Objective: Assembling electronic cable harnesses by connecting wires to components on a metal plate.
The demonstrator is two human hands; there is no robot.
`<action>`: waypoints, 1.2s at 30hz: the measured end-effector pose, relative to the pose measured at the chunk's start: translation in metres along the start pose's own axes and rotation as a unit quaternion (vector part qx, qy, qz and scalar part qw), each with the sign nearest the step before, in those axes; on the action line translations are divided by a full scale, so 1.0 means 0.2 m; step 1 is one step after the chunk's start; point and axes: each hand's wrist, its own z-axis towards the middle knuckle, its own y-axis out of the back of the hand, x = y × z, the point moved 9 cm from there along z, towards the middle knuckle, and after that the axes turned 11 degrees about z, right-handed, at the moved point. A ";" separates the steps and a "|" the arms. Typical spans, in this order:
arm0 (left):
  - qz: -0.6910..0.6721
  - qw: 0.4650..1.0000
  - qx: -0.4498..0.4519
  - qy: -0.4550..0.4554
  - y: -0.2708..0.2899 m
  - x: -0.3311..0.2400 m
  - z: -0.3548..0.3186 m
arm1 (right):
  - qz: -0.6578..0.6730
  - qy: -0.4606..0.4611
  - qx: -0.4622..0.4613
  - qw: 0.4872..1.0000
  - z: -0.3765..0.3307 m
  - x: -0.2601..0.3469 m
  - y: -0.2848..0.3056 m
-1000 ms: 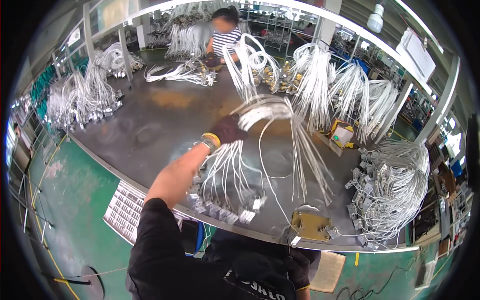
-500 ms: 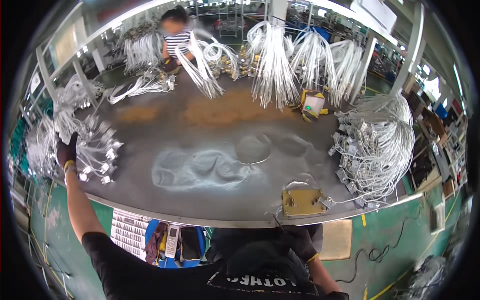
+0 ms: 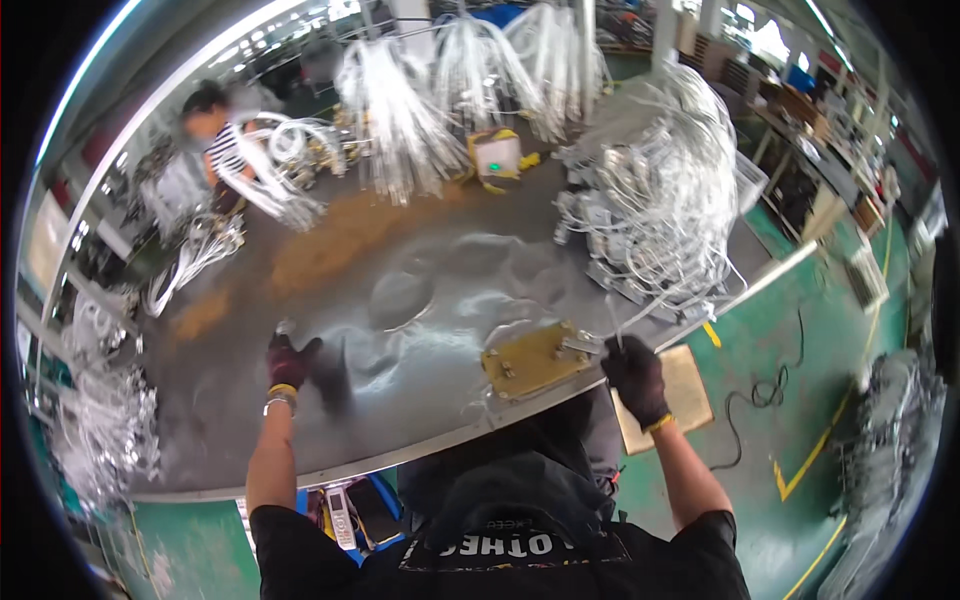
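Observation:
My left hand [image 3: 287,362], in a dark glove, is over the left-middle part of the metal tabletop [image 3: 230,420]. A small silvery piece [image 3: 285,327] shows at its fingertips, too blurred to name more exactly. At the table's front edge, my gloved right hand [image 3: 635,378] is closed on a thin rod-like tool [image 3: 612,318] that points up and away from me. Just left of that hand lies a brass-coloured fixture plate [image 3: 535,362] with small posts. A small metal bracket [image 3: 580,345] sits at its right end, with a white cable running toward the large bundle.
A big pile of white cables [image 3: 665,200] with metal ends covers the right side. More cables [image 3: 105,430] lie at the far left, and bundles [image 3: 395,120] hang along the back. A white-and-yellow box [image 3: 495,158] with a green light stands behind. A person [image 3: 215,135] works across the table.
My left hand has moved from the cable pile at the left toward the middle. My right hand has risen from below the table edge to beside the plate. The view has turned right.

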 end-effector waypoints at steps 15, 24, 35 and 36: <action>-0.288 0.842 0.069 -0.452 0.10 -2.74 -0.44 | -0.258 0.319 -0.269 0.872 0.44 0.54 0.72; -0.488 0.781 0.174 -0.349 -0.10 -2.95 -0.28 | -0.086 0.234 -0.145 0.957 0.41 0.55 0.46; -0.643 0.639 0.154 -0.393 0.39 -2.77 -0.36 | 0.026 0.190 0.094 0.977 0.33 0.79 0.00; -0.607 0.683 0.109 -0.393 0.38 -2.74 -0.33 | 0.010 0.173 0.116 0.978 0.34 0.81 -0.01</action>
